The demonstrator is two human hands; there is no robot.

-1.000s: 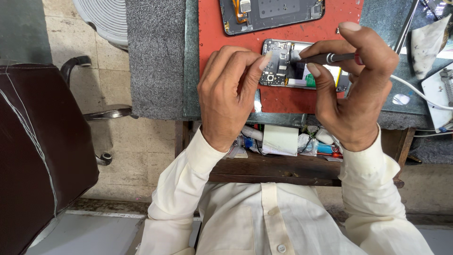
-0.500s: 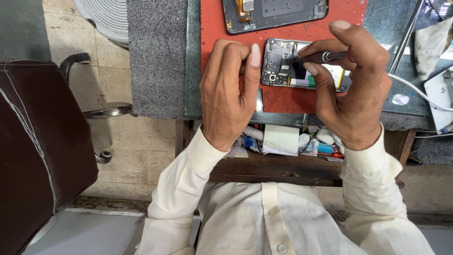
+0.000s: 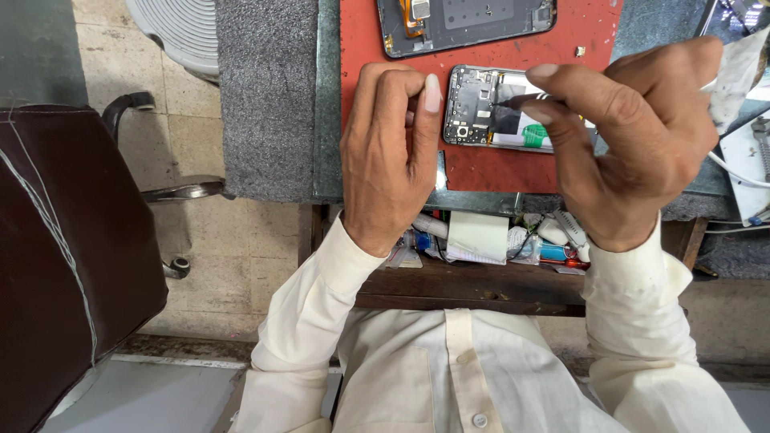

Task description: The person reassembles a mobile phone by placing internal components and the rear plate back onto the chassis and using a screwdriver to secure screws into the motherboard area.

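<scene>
An opened phone body [image 3: 489, 108] with bare circuit board lies on a red work mat [image 3: 481, 164]. My right hand [image 3: 634, 136] pinches a thin dark screwdriver [image 3: 521, 102] whose tip rests on the board. My left hand [image 3: 393, 152] sits just left of the phone, fingers curled, thumb raised beside the phone's left edge; it holds nothing that I can see. A second opened phone shell [image 3: 465, 24] lies farther back on the mat.
A grey cloth [image 3: 265, 96] covers the bench left of the mat. An open drawer [image 3: 481, 240] below holds paper and small bottles. A brown chair [image 3: 72, 248] stands at left. White cables [image 3: 738, 172] run at right.
My left hand has drawn off the phone and slid left, uncovering its left end. My right hand shifted slightly, the screwdriver tip still on the board.
</scene>
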